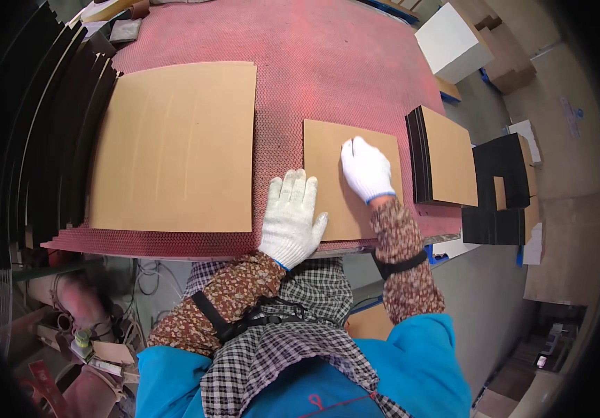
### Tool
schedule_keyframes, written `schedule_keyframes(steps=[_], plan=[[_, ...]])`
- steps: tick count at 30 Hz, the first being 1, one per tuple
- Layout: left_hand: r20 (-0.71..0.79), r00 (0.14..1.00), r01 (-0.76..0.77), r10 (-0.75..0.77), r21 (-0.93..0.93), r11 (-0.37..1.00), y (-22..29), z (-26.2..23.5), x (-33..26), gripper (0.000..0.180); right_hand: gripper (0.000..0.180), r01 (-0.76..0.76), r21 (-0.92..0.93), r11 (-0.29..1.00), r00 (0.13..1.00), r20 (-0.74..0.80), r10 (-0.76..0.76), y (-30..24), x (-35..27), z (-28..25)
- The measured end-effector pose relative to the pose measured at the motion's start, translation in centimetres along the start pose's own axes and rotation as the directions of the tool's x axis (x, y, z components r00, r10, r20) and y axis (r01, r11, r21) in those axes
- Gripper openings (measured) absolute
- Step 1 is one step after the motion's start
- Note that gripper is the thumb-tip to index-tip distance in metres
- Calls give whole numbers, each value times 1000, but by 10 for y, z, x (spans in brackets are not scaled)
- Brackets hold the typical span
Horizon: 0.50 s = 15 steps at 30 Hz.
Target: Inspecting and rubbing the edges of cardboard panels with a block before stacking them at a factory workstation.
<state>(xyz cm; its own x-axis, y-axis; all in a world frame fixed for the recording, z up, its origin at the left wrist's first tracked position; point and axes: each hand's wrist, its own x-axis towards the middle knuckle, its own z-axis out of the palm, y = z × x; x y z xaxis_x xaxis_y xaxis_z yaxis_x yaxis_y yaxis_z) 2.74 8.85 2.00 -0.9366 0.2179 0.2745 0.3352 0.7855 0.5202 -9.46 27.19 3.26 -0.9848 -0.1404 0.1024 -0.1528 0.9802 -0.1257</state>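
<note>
Before me a tan board [328, 191] with a dark left edge lies flat on the red mesh-patterned tabletop [279, 90]. My left hand [290, 217], in a white knit glove, rests palm down with its fingers stretched out along the board's left edge. Over the board's upper right part, my right hand [367, 171] in a white glove is closed, fingers curled down toward the surface. Whatever it may hold is hidden beneath the fingers. Left of my hands lies a larger tan board [174, 146] with faint lines across it.
A stack of tan, dark-edged boards [449, 159] stands at the table's right edge. Dark sheets [49, 132] rise in rows at the far left. Past the table on the right are a white box [449, 45] and black stacks [498, 174]. Machinery [80, 299] sits below left.
</note>
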Motion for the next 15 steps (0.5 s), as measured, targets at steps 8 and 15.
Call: schedule_keyframes(steps=[8,15], plan=[[-37,999,-3,3,10,1000,-2,4,1,69,35,138,-7,990,990,14,-138,13,-27,6],[-44,999,10,-9,27,1000,-4,2,-1,69,21,264,-156,952,946,236,-223,-13,-141,-42]])
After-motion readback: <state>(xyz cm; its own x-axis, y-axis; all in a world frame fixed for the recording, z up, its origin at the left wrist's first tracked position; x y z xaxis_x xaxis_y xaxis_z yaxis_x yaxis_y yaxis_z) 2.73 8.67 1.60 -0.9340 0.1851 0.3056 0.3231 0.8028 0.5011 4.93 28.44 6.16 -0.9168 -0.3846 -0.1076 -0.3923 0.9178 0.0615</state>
